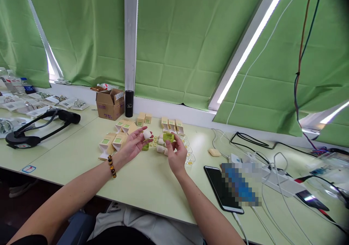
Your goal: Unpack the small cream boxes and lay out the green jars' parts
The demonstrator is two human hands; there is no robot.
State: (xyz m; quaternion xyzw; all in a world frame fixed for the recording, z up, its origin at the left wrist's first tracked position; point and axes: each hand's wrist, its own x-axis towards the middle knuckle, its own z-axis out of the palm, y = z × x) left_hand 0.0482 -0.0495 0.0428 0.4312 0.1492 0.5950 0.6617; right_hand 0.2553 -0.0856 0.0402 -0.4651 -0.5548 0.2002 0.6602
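My left hand [133, 143], palm turned up, is closed with its thumb and fingers on a small white rounded cylinder [146, 134]. Between the thumb and fingers of my right hand [177, 155] is a yellow-green hollow plastic part [168, 137]. Both hands are raised over the table, a short way apart. More white cylinders [160, 149] lie under and beside the right hand, partly hidden by it. Another green part [145, 147] and several tiny yellowish pieces [155, 141] lie between the hands. Clear plastic pieces [191, 159] sit just right of my right hand.
Small open cartons [106, 143] stand left, with more cartons [171, 125] behind. A cardboard box [109, 105] and black tumbler [129, 103] stand at the back. A black headset [43, 126] lies far left. Right are a phone [222, 188], a beige piece [214, 152] and a cabled power strip [278, 181].
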